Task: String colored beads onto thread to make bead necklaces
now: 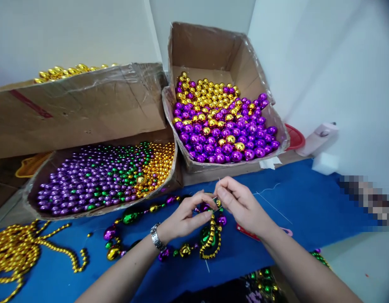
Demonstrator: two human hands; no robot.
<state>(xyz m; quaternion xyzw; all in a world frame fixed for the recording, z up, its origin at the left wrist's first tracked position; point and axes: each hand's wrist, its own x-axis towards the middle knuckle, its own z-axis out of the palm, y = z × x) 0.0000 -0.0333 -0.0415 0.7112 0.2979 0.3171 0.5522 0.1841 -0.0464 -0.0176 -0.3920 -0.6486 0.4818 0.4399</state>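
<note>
My left hand point(184, 216), with a metal watch on its wrist, and my right hand point(241, 204) meet over the blue table point(308, 202). Both pinch at a thin white thread and the end of a bead strand point(169, 229), where a small needle-like tip shows between the fingertips. The strand carries purple, green and gold beads and loops on the cloth below my hands. A short loop of small gold beads point(210, 242) hangs under the fingers.
A cardboard box of purple and gold balls point(222, 126) stands behind my hands. A low tray of purple, green and gold beads point(102, 176) lies at the left, below a larger carton point(77, 105). Gold bead chains point(20, 248) pile at the near left.
</note>
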